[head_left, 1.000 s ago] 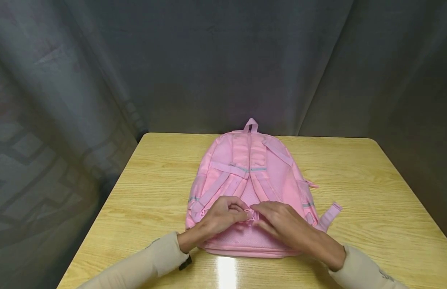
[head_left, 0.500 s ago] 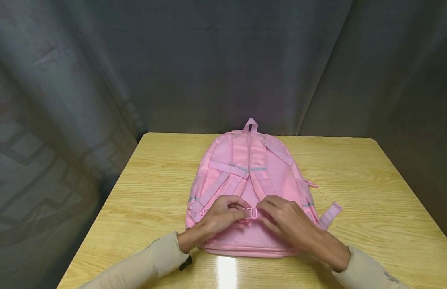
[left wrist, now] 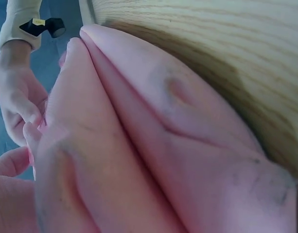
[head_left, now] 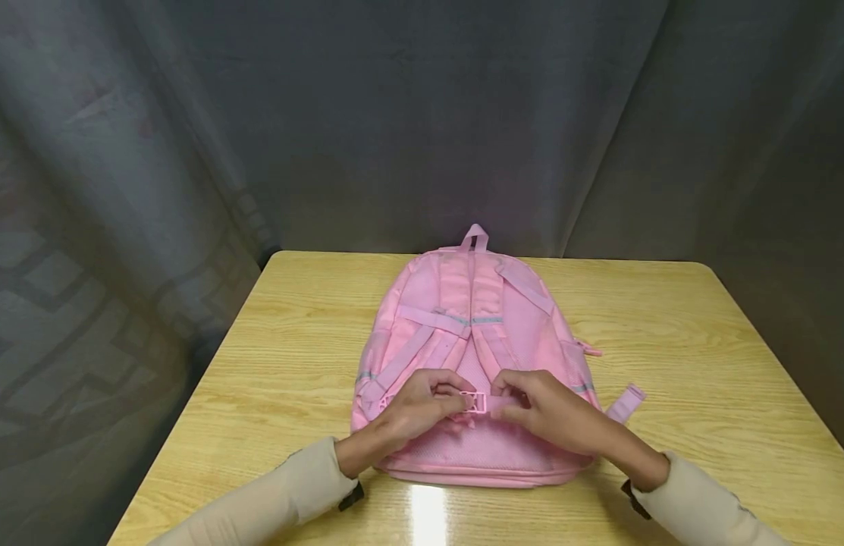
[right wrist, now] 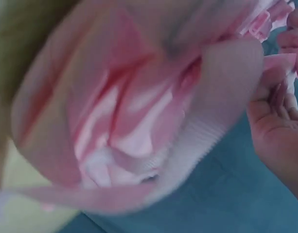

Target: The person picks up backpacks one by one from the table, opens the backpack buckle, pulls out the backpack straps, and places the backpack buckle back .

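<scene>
"Rightward along a pink strap (head_left: 496, 404), the person's right grip (head_left: 551, 409) had shifted since the frame half a second earlier, so that a length of it now showed beside the buckle (head_left: 474, 403)."

"And the left grip (head_left: 416, 408)?"

"That had stayed where it was, pinching the left end of the buckle between thumb and fingers. The right one pinched the strap just to the right of the buckle, index finger above and thumb below."

"Where did that leave the backpack (head_left: 472, 358)?"

"Flat on the wooden surface (head_left: 667, 326), shoulder straps (head_left: 487, 292) upward and top handle (head_left: 475, 238) toward the dark curtain (head_left: 428, 114). Both grips were over its lower part, with the buckle between them; whether the buckle touched the panel below could not be told."

"What did the wrist views add?"

"The left one showed the backpack's edge close up, with a deep crease and greyish smudges (left wrist: 175, 92) that the head view did not show. It also caught a black device (left wrist: 44, 26) with a yellow patch at the right sleeve (head_left: 701, 504), where the head view gave only a dark sliver."

"And the right?"

"A blurred pink band (right wrist: 212, 111) curving round pale, creased fabric (right wrist: 124, 119)."
</scene>
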The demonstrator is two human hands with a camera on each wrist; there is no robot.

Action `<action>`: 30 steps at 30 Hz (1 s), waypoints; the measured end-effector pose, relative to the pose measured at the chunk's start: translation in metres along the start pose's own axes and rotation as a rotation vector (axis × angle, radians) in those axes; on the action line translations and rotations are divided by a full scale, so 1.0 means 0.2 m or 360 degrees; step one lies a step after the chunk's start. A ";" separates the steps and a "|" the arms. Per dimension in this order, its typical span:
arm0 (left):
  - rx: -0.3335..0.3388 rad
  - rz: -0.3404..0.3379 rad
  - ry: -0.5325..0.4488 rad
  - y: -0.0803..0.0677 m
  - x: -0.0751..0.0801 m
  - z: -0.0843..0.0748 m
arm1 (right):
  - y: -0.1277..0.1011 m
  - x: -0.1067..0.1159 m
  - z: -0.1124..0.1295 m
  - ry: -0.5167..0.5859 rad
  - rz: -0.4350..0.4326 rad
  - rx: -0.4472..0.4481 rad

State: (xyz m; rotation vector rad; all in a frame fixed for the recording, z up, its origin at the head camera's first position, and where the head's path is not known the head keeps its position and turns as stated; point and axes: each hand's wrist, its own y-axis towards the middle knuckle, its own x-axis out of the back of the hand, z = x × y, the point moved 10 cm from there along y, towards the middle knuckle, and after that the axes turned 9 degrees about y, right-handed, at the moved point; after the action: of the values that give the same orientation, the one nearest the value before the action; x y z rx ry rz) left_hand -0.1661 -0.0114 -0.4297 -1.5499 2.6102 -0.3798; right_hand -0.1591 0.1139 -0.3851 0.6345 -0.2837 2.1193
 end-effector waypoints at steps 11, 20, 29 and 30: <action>0.0008 0.0021 -0.0015 -0.01 -0.01 -0.01 | 0.01 -0.09 -0.13 0.0890 0.0276 -0.0211; 0.0017 0.0037 -0.0015 -0.01 -0.01 0.01 | 0.00 -0.13 -0.15 0.1129 0.0299 -0.0297; 0.0019 0.0045 -0.0024 -0.01 -0.01 0.01 | 0.01 -0.14 -0.14 0.1169 0.0297 -0.0291; 0.0020 0.0046 -0.0022 -0.01 -0.01 0.01 | 0.01 -0.14 -0.14 0.1173 0.0299 -0.0283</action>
State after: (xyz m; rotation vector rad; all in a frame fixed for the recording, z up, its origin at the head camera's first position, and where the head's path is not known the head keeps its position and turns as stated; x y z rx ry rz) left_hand -0.1633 -0.0097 -0.4307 -1.5038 2.6112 -0.3812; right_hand -0.1561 0.1058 -0.4234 -0.3021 -0.1140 2.3137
